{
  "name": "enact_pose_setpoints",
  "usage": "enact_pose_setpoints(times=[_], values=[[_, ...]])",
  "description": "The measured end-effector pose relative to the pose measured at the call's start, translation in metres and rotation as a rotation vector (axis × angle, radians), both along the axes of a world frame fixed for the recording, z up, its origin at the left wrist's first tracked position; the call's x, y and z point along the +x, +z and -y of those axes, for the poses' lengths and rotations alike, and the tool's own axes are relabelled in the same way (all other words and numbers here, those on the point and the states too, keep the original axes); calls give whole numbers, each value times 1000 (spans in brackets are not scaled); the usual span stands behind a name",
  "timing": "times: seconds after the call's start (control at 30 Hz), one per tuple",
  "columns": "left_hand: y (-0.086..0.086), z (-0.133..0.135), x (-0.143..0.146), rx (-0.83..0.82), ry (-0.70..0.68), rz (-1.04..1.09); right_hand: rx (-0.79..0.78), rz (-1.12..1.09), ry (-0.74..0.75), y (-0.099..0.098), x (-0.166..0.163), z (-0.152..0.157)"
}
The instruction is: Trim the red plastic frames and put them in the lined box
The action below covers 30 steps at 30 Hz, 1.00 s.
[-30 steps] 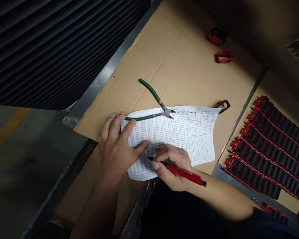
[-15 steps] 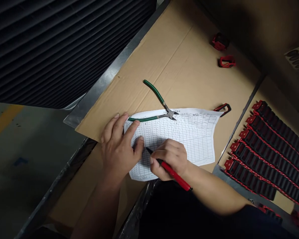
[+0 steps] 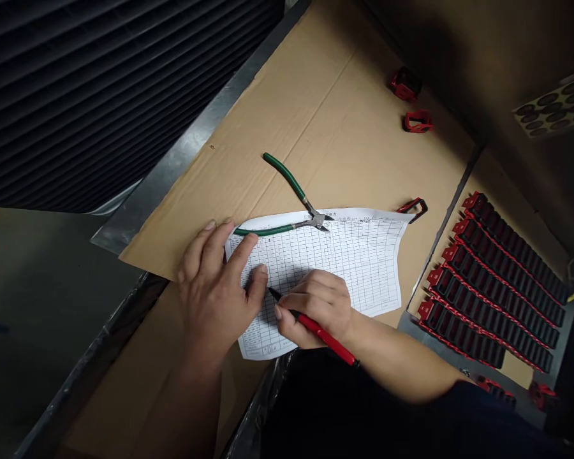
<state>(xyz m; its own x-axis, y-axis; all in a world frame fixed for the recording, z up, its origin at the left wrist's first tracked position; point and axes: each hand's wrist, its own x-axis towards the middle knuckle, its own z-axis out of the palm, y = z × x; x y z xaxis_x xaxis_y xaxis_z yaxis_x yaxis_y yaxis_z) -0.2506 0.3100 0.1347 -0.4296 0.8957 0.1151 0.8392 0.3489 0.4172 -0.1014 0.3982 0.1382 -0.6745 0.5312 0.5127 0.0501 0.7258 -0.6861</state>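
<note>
Red pen [image 3: 326,338] with a black tip, pinched between thumb and fingers of the right hand [image 3: 319,306]; tip angled down at the gridded sheet [image 3: 368,271], contact too fine to tell. Left hand [image 3: 215,299] laid over the sheet's left side, fingers parted, pinching nothing; its thumb just beside the pen tip. Sheet rests on brown cardboard [image 3: 205,191]. Green-handled cutters [image 3: 287,180] lie with handles splayed, one along the sheet's top, its end by the left index fingertip, the other out on the cardboard. Narrow red-and-black frame [image 3: 404,208] at the sheet's upper right corner; farther up, two red-and-black pieces [image 3: 405,86]. Off right, rows of red-and-black parts [image 3: 495,280], side by side
</note>
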Motion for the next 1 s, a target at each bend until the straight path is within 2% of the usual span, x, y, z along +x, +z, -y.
enact_pose_setpoints(times=[0.13,0.27,0.37,0.47,0.57,0.7,0.8,1.0], values=[[-1,1,-1,0,2,32,-52,41,9,18,-3,2],[0,1,-1,8,-1,45,-216,45,-70,33,-8,0],[0,1,0,0,16,56,-369,80,-176,30,-11,-6],[2,0,1,-19,25,62,-479,139,-289,19,-13,-14],[3,0,1,-37,24,65,-420,190,-334,8,-12,-18],[3,0,1,-52,29,64,-217,182,-239,0,-10,-17],[2,0,1,-37,31,48,-122,158,-195,-2,-11,-16],[1,0,2,-31,36,27,-85,184,-192,-2,-14,-16]])
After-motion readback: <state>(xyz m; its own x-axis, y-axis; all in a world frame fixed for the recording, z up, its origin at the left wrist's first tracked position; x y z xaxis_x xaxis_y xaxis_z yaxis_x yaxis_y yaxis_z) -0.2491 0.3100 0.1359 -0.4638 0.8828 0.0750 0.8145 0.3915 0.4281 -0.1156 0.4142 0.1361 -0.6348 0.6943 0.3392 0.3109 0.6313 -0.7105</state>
